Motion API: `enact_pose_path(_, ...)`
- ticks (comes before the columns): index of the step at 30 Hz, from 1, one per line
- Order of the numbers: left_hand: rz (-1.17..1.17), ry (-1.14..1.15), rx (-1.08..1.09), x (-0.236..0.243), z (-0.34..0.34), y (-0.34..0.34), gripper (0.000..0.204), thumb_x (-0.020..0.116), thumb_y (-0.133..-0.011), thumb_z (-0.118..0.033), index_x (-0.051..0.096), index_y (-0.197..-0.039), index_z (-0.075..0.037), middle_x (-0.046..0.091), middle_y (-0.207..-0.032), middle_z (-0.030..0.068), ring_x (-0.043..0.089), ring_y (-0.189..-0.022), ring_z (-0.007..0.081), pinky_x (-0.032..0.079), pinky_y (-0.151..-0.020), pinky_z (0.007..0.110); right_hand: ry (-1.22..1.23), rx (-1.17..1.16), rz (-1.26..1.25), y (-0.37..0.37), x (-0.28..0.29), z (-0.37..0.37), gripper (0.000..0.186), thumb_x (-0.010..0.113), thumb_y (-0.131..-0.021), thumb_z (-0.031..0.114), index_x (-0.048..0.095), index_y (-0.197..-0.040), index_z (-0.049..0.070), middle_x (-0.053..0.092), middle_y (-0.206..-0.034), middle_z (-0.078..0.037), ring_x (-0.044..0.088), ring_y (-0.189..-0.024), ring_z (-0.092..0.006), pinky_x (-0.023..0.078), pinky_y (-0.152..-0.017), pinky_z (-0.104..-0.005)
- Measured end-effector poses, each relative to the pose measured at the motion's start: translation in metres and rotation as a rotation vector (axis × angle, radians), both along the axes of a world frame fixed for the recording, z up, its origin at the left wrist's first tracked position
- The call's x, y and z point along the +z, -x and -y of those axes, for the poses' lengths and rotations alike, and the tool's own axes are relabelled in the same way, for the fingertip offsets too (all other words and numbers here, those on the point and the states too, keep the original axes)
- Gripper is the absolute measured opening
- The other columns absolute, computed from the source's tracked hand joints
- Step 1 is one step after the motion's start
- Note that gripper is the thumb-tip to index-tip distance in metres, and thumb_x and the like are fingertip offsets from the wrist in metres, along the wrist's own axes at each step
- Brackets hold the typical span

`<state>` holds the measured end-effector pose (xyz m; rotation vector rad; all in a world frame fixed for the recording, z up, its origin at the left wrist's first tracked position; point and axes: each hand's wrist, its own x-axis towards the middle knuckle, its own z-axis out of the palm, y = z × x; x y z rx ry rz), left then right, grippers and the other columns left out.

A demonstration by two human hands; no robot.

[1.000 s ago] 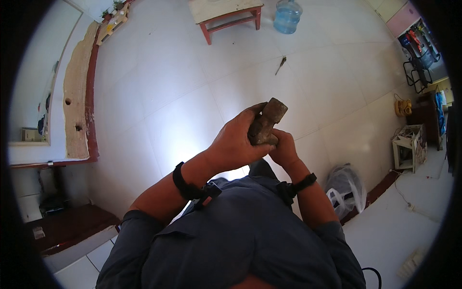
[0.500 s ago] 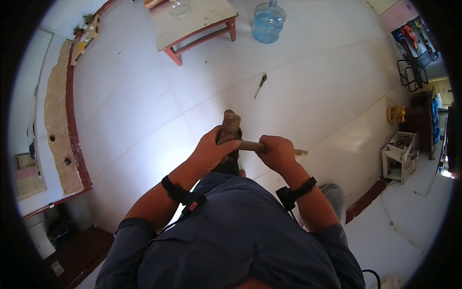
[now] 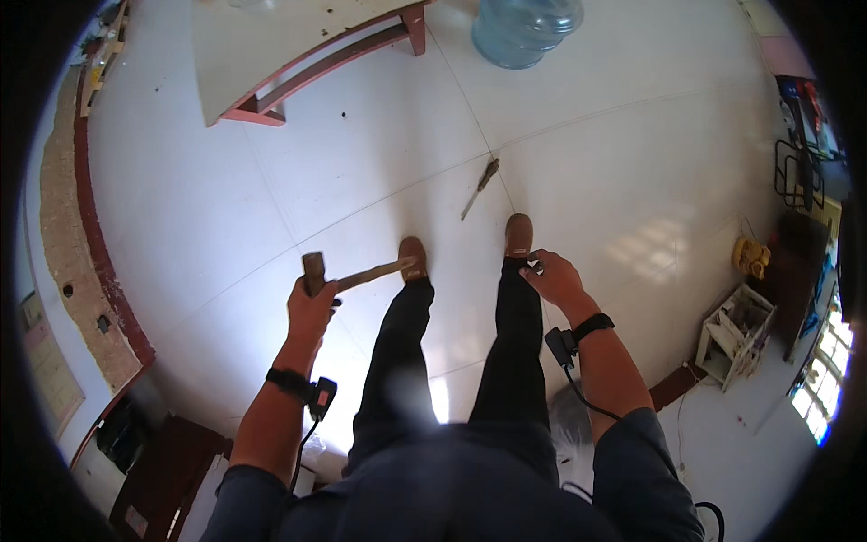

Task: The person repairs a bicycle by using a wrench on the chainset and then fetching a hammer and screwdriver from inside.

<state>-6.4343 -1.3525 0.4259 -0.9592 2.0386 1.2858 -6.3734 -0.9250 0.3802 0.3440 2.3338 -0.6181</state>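
My left hand (image 3: pixel 312 307) grips a worn hammer (image 3: pixel 370 275) by its head end, the wooden handle stretching rightward over my left brown shoe. My right hand (image 3: pixel 555 278) is apart from the hammer, fingers curled around something small and dark that I cannot make out, above my right shoe (image 3: pixel 517 233). A screwdriver (image 3: pixel 479 190) lies on the white tiled floor (image 3: pixel 596 172) just beyond my feet. Both wrists wear black straps with small devices.
A low red-edged table (image 3: pixel 271 63) stands at the upper left, beside a blue water jug (image 3: pixel 526 29). Along the left runs a scraped wall ledge (image 3: pixel 81 262). To the right are a white stool-like frame (image 3: pixel 733 334), a yellow object (image 3: pixel 751 256), dark furniture and cables. A plastic bag lies behind my right leg.
My hands have separated: the left moved left and down with the hammer, while the right released the handle and moved slightly right. The view has tipped, showing my legs and shoes.
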Motion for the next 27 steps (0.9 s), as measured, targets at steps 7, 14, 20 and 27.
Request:
enact_pose_path(7, 0.046, 0.238, -0.114, -0.154, 0.018, 0.004, 0.027, 0.070, -0.079, -0.012, 0.055, -0.097, 0.002, 0.061, -0.075, 0.0067, 0.060, -0.063, 0.0124, 0.048, -0.057, 0.026, -0.051, 0.173, 0.011, 0.102, -0.206, -0.030, 0.043, 0.070, -0.079, 0.020, 0.056, -0.120, 0.014, 0.058, -0.118, -0.010, 0.055, -0.109, -0.0307, 0.049, -0.088, -0.0412)
enact_pose_path(14, 0.239, 0.344, -0.214, -0.218, 0.020, -0.003, 0.027, 0.071, -0.079, -0.015, 0.056, -0.095, 0.001, 0.062, -0.077, 0.0080, 0.058, -0.066, 0.0134, 0.048, -0.062, 0.028, -0.278, 0.639, -0.360, 0.172, -0.389, -0.031, 0.029, 0.053, -0.085, 0.011, 0.062, -0.112, 0.015, 0.052, -0.122, -0.009, 0.046, -0.123, -0.0243, 0.038, -0.103, -0.0438)
enact_pose_path(20, 0.300, 0.340, -0.132, -0.231, 0.041, -0.016, 0.030, 0.072, -0.077, -0.018, 0.056, -0.095, 0.001, 0.062, -0.076, 0.0084, 0.059, -0.063, 0.0132, 0.049, -0.059, 0.028, -0.052, 0.637, -0.017, 0.190, -0.414, -0.030, 0.026, 0.063, -0.078, 0.014, 0.057, -0.102, 0.009, 0.061, -0.095, -0.012, 0.059, -0.095, -0.0315, 0.047, -0.081, -0.0454)
enact_pose_path(27, 0.312, 0.248, 0.064, -0.226, 0.064, -0.064, 0.035, 0.073, -0.076, -0.025, 0.057, -0.094, 0.000, 0.064, -0.077, 0.0124, 0.063, -0.066, 0.0215, 0.050, -0.060, 0.035, 0.024, 0.580, 0.129, 0.281, -0.282, 0.091, 0.035, 0.059, -0.086, 0.038, 0.053, -0.097, 0.006, 0.066, -0.080, -0.017, 0.064, -0.077, -0.0382, 0.051, -0.069, -0.0490)
